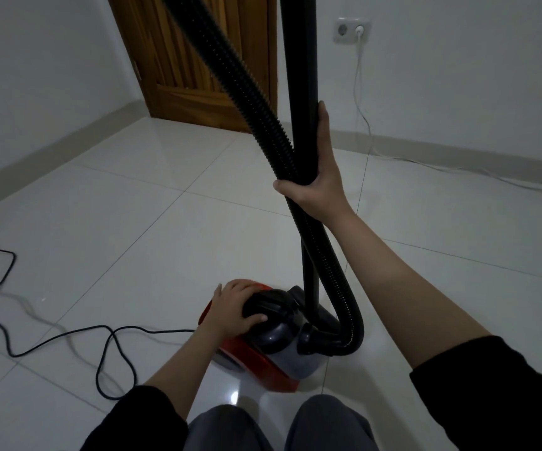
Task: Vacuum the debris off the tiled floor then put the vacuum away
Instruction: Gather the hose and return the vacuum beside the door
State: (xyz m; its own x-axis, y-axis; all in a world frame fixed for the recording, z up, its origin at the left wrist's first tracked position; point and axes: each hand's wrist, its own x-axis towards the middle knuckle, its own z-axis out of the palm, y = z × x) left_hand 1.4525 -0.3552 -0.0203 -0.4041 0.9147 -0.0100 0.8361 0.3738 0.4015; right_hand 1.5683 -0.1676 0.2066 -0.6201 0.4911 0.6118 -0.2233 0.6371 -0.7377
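Observation:
A red and grey canister vacuum (276,349) sits on the white tiled floor (132,222) just in front of my knees. My left hand (235,307) rests on its top, fingers curled over the black handle. My right hand (318,170) grips the black upright wand (302,76) together with the ribbed black hose (230,70), holding them vertical above the canister. The hose loops down and plugs into the vacuum's front. No debris shows on the tiles.
The vacuum's black power cord (51,336) snakes over the floor at the left. A white cable (364,118) runs from a wall socket (351,29) down along the right baseboard. A wooden door (194,60) stands in the far corner.

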